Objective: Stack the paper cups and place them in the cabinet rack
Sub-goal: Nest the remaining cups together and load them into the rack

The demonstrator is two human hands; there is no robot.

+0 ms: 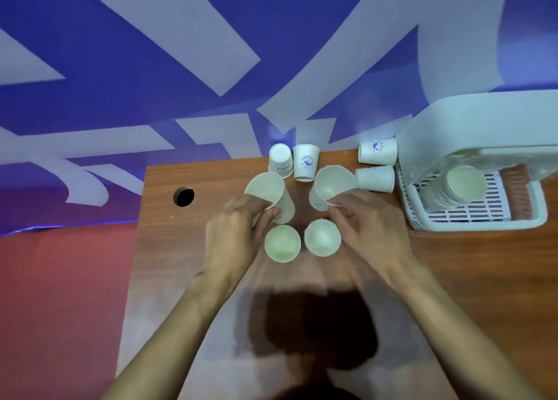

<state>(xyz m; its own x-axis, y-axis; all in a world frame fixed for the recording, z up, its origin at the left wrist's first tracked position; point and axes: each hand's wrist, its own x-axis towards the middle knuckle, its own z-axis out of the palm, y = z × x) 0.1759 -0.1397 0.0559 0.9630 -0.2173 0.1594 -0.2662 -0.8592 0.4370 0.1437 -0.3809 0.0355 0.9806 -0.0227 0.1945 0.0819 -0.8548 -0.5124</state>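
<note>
So the white rack (483, 225) on the right of the tabletop (453, 267) has a stack of nested cups (453, 192) lying tilted inside it. Two cups on their sides (376, 164) lie just beside the rack. At the back, an upside-down cup (280, 161) stands next to a logo cup (305, 163). Two upright cups (302, 242) sit between our hands, pale insides showing. Our left grip (235, 236) is curled round a tilted cup (268, 192), and our right grip (368, 221) pinches the rim of another tilted cup (330, 185).
</note>
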